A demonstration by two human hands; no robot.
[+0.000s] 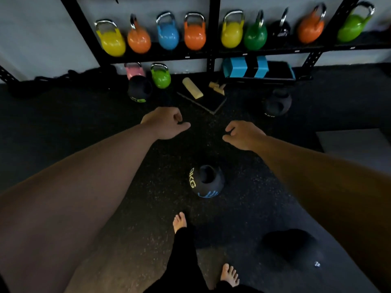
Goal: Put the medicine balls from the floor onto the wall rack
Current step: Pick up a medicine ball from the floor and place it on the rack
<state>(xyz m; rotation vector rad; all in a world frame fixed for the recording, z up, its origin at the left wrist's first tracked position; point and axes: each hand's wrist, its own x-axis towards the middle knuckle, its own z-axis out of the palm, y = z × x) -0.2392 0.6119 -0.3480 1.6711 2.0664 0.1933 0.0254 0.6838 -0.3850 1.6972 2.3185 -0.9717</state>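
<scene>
A black medicine ball with yellow "KG" lettering (206,181) lies on the dark floor just ahead of my bare feet. Another black ball (139,88) rests near the rack at the left, a third (277,103) at the right, and a dark rounded ball (291,247) sits by my right foot. My left hand (166,123) and right hand (243,134) hover above the floor beyond the lettered ball, both holding nothing, fingers loosely curled and apart. The black wall rack (211,53) stands at the back.
Coloured kettlebells (168,34) line the rack shelf; a pink one and a green kettlebell (160,76) stand on the floor below. A blue and black step (258,69), a black mat piece with a pale foam roll (192,88) and a grey box (355,144) lie around.
</scene>
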